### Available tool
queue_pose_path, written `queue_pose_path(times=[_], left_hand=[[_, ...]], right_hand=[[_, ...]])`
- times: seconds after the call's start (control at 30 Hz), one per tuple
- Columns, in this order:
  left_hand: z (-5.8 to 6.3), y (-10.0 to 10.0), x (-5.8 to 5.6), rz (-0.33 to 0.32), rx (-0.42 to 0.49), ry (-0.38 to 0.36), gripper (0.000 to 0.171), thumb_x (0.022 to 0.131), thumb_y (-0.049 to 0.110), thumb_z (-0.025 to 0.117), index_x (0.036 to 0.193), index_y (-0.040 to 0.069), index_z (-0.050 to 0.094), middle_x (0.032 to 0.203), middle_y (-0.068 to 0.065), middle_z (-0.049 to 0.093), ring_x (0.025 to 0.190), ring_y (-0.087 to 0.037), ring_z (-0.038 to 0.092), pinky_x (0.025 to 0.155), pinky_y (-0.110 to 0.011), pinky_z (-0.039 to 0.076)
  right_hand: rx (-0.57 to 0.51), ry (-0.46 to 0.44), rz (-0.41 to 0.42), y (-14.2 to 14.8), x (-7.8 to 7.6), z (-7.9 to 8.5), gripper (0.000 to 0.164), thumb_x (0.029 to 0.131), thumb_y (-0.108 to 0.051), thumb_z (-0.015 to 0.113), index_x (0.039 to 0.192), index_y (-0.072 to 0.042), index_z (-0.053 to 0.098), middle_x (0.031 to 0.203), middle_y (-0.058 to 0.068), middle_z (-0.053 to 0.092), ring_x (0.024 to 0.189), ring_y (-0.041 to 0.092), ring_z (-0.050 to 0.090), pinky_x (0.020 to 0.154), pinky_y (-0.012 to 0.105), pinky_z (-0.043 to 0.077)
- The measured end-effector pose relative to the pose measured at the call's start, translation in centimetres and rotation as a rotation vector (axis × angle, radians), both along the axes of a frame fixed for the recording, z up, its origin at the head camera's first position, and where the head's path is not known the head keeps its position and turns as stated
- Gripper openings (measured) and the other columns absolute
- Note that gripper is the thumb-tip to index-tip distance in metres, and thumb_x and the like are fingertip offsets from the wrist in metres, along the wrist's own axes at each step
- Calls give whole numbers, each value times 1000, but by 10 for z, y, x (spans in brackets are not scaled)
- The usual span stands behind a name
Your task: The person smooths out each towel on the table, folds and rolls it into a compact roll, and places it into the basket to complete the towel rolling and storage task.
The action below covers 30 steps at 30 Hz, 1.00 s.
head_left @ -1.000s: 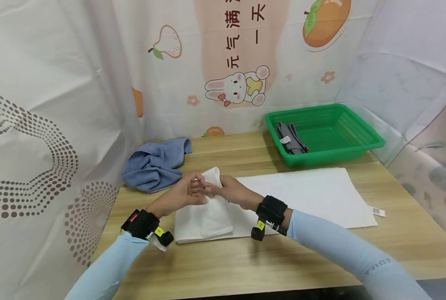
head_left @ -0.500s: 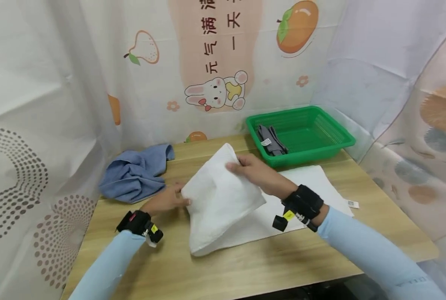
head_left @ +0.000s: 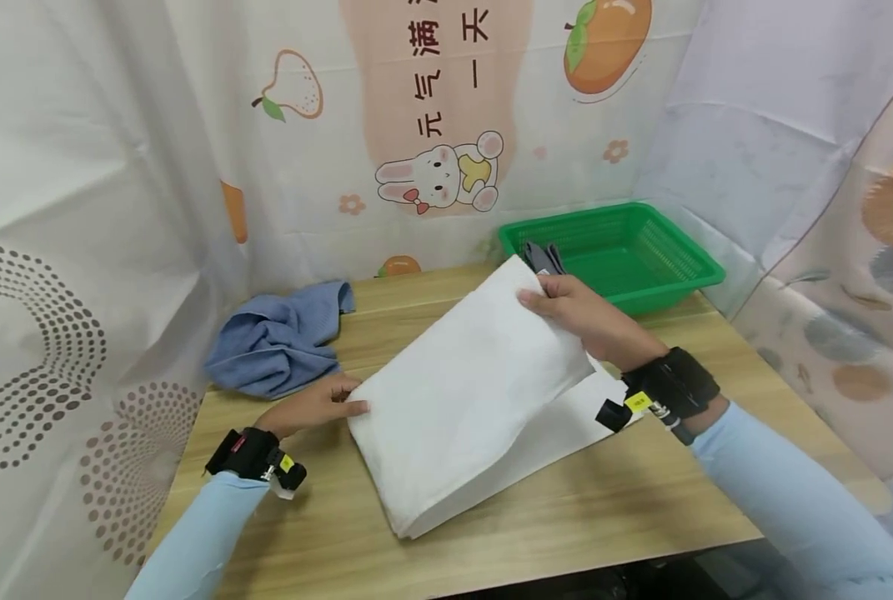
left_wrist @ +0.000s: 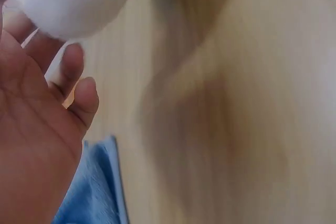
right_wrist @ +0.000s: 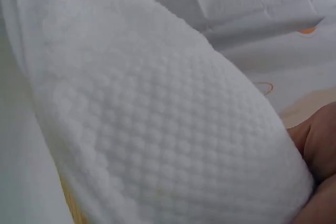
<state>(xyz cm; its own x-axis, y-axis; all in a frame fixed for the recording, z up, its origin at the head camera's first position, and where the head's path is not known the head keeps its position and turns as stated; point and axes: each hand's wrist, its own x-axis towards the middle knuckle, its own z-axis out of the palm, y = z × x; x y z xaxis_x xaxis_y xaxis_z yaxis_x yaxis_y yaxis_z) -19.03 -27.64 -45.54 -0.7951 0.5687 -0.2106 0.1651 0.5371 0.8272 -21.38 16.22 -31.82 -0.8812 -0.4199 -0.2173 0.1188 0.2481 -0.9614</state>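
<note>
A white towel (head_left: 461, 392) with a waffle-like texture, plain in the right wrist view, lies folded over on the table, its upper layer lifted at the far right. The right hand (head_left: 589, 317) pinches that raised corner between thumb and fingers. At the towel's left edge, the left hand (head_left: 314, 406) pinches the fold with the thumb on top. In the left wrist view the left hand (left_wrist: 42, 108) shows its palm, with the ring and little fingers loosely bent beside the white cloth (left_wrist: 79, 3). Part of the lower layer is hidden beneath the lifted one.
A crumpled blue towel (head_left: 277, 342) lies at the table's back left. At the back right stands a green basket (head_left: 644, 296), with a folded grey cloth (head_left: 544, 258) inside, partly hidden by the white towel. Printed curtains (head_left: 303, 167) hang around the wooden table (head_left: 326, 533).
The right hand has moved right and up, drawing the towel's top layer out from a small fold into a wide sheet. The left hand has shifted to hold the towel's left edge.
</note>
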Motion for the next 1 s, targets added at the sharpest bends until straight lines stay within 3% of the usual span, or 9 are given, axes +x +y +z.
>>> queue_pose_path(times=[0.1,0.2,0.37,0.5,0.57,0.67,0.77,0.87,1.0], left_hand=[[-8,-9,3,4,-14,22,25,101,36,68,86,15,64,89,0,51,82,-18,49,75,-31,38],[-16,-15,7,12,-33,29,29,100,35,69,83,14,57,80,2,46,72,-16,46,68,-30,36],[-25,-15,11,12,-63,30,22,101,36,67,96,16,60,74,5,50,72,-17,47,67,-29,38],[-27,-9,12,33,-108,43,24,100,42,67,103,19,62,79,5,56,82,-20,46,73,-34,36],[-25,-5,12,37,-127,44,25,100,43,67,104,19,62,83,4,58,84,-21,45,74,-35,36],[-22,-4,13,26,-156,73,24,99,43,67,99,20,61,83,4,55,82,-21,44,73,-35,36],[-19,-5,15,6,-181,111,24,99,43,67,94,21,59,79,5,48,79,-20,42,71,-33,35],[-15,-8,18,-7,-199,140,25,99,42,68,90,21,57,77,4,45,77,-19,41,69,-32,34],[-15,-7,19,12,-185,137,24,97,36,73,97,18,58,83,3,52,79,-18,46,70,-31,39]], right_hand=[[57,-7,-23,12,-8,-16,41,109,-33,52,134,0,54,96,8,66,80,21,68,70,37,57],[139,22,-13,24,-16,-47,39,110,-30,51,133,1,55,94,9,65,78,21,66,69,37,56],[404,232,-4,34,-26,-107,25,109,-24,55,105,1,55,82,7,49,74,21,49,67,35,42],[626,343,-19,37,-33,-141,28,106,-20,60,113,7,56,91,16,55,83,30,53,73,41,43],[673,331,-8,40,-33,-148,40,106,-23,59,129,9,53,110,26,62,97,39,60,82,48,48],[664,284,42,43,-30,-147,62,105,-31,60,148,9,39,140,35,52,124,49,54,98,58,47],[576,279,52,43,-29,-141,65,103,-27,65,152,5,35,138,32,52,122,45,54,96,55,47],[525,355,2,37,-33,-139,54,100,-15,69,147,0,45,123,25,60,108,37,58,87,49,49],[691,576,-44,26,-27,-144,55,94,-8,76,140,2,49,112,30,60,93,42,62,74,50,52]])
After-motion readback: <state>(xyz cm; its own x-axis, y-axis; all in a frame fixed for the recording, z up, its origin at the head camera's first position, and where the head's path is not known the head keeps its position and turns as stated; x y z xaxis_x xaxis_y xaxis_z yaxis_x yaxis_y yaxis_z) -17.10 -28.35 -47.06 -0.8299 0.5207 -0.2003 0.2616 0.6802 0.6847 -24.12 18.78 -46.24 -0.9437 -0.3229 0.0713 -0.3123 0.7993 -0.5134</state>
